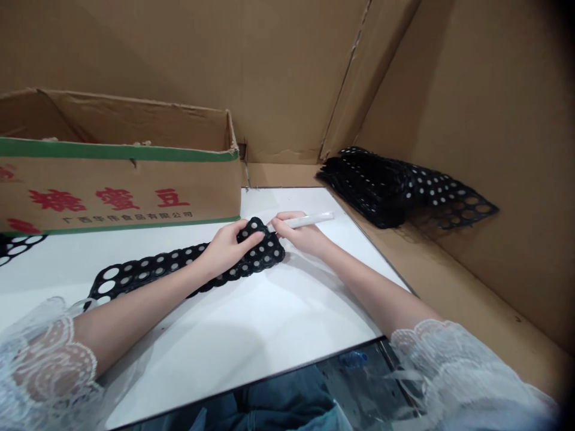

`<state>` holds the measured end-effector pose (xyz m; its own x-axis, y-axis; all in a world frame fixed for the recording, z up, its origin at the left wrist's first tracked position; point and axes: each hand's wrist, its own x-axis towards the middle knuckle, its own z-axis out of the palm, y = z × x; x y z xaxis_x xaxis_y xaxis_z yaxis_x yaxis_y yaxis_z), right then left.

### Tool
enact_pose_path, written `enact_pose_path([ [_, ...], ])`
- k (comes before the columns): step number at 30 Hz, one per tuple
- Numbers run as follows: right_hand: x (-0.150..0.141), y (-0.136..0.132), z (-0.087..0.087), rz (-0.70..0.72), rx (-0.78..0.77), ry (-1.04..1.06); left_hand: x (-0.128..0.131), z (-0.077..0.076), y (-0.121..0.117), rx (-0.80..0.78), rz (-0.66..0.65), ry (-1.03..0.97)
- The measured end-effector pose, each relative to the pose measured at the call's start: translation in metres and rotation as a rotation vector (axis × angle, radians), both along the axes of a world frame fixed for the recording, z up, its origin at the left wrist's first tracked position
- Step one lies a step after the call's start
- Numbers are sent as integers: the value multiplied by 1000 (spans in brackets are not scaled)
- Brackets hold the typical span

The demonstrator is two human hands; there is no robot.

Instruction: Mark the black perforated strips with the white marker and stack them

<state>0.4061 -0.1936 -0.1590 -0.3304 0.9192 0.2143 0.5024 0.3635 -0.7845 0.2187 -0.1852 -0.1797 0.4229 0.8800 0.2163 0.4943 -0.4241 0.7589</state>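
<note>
A long black strip dotted with rows of pale round discs (175,260) lies slantwise across the white tabletop. At its left end the round holes show white. My left hand (231,245) grips the strip near its right end, thumb on top and fingers at the far edge. My right hand (296,230) is closed around a slim white pen-like tool (309,219), whose tip points left at the strip's right end. The tip is partly hidden by my fingers, so contact with a disc cannot be made out.
An open cardboard box (121,185) with green edges and red characters stands at the back left. A pile of similar black perforated strips (381,185) lies at the right by a cardboard wall (494,131). Another black piece (20,244) shows at the left edge of the white table (269,323).
</note>
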Motion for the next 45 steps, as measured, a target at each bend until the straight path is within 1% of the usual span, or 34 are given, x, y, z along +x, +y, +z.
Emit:
enact_pose_path([
  [4, 2, -1, 4, 43, -40, 7, -2, 3, -1, -101, -26, -11],
  [7, 3, -1, 4, 74, -29, -13, -1, 3, -1, -128, -28, -28],
  [12, -3, 1, -7, 122, 199, -71, 0, 2, -1, -120, -46, -53],
  [15, -4, 1, -12, 164, 275, -90, 1, 3, -1, -133, -75, -109],
  [17, -3, 0, -10, 162, 253, -65, 1, 3, -2, -141, -79, -134],
  [20, 0, -2, -3, 139, 95, -18, 0, 4, -2, -175, -74, -144],
  [22, 2, -2, 0, 140, 13, -28, 0, 4, -3, -201, -85, -143],
  [24, 2, -2, -2, 152, 30, -66, 1, 4, -4, -202, -93, -142],
  [26, 0, -1, -6, 153, 116, -136, 2, 4, -4, -178, -84, -143],
  [28, -5, -1, -12, 105, 216, -260, 4, 3, -5, -141, -66, -139],
  [32, -16, 1, -19, -74, 380, -504, 5, 2, -5, -43, -34, -99],
  [35, -19, 3, -17, -155, 448, -513, 4, 3, -5, 8, -23, -70],
  [36, -19, 3, -14, -152, 437, -478, 4, 3, -5, 19, -12, -55],
  [37, -16, 3, -11, -136, 394, -422, 3, 2, -5, 29, 5, -34],
  [38, -13, 2, -7, -109, 315, -354, 3, 2, -5, 43, 32, -11],
  [41, 0, 1, 4, -3, 1, -146, 3, 0, -4, 88, 118, 48],
  [42, 4, 0, 7, 33, -54, -102, 3, 0, -4, 96, 137, 57],
  [43, 7, 1, 9, 60, -81, -76, 3, -1, -4, 99, 151, 58],
  [45, 11, 1, 10, 93, -82, -63, 3, 0, -3, 88, 153, 44],
])
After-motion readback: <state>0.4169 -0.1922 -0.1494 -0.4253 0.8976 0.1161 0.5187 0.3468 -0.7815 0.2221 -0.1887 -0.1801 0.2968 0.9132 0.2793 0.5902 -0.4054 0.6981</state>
